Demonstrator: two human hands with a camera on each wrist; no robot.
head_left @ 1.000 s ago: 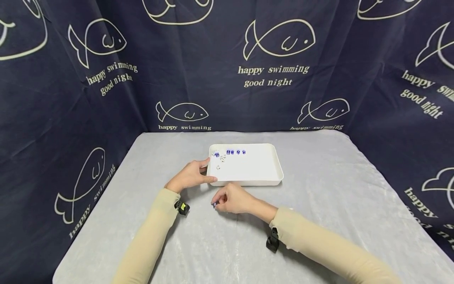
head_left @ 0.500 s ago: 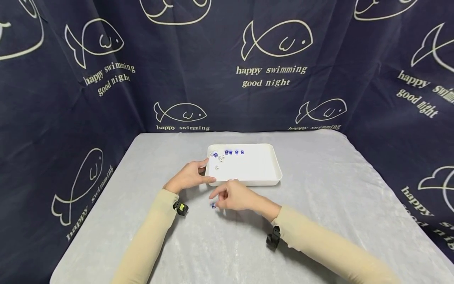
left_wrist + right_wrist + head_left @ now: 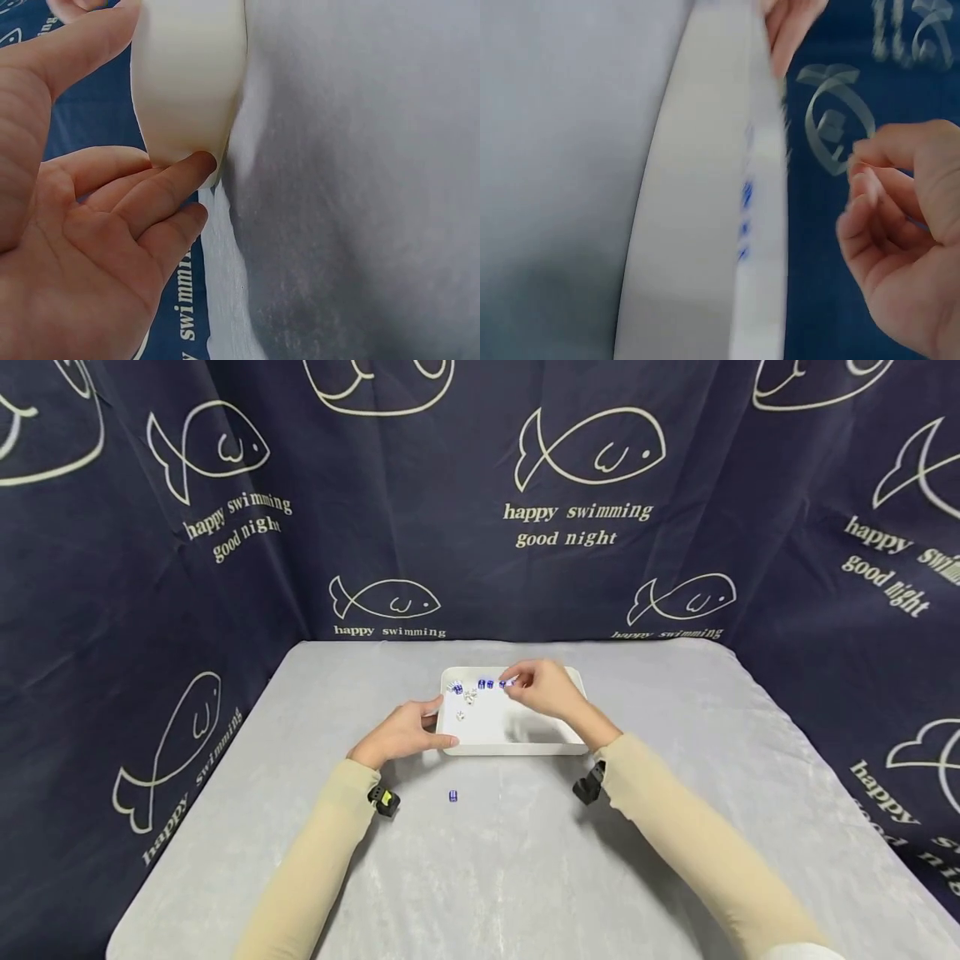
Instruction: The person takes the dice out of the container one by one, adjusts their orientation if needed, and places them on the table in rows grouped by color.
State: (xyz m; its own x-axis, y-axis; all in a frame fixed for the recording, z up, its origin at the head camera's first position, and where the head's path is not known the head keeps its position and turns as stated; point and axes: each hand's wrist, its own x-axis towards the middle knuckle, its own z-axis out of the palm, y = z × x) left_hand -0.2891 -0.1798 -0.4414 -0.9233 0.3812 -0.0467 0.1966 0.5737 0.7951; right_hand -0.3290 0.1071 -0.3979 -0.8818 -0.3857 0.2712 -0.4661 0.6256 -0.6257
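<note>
A white tray (image 3: 555,731) stands at the back middle of the table, holding several blue dice (image 3: 490,684) in a row and several clear dice (image 3: 470,697) toward its left end. My left hand (image 3: 401,731) holds the tray's left end, thumb at the near corner, fingers along the outer wall; the left wrist view shows the fingertips against that wall. Over the tray hovers my right hand (image 3: 551,693), thumb and forefinger apart at the right end of the blue row, partly covering it. One more blue die (image 3: 453,796) lies on the table in front of the tray.
Grey-white cloth covers the table (image 3: 480,877). A dark blue curtain (image 3: 480,485) printed with fish and words hangs behind and at both sides. Each wrist wears a black strap device, such as the right one (image 3: 589,783).
My right hand has let go of the blue die, leaving it on the table, then moved up and right over the tray. The left hand keeps its place.
</note>
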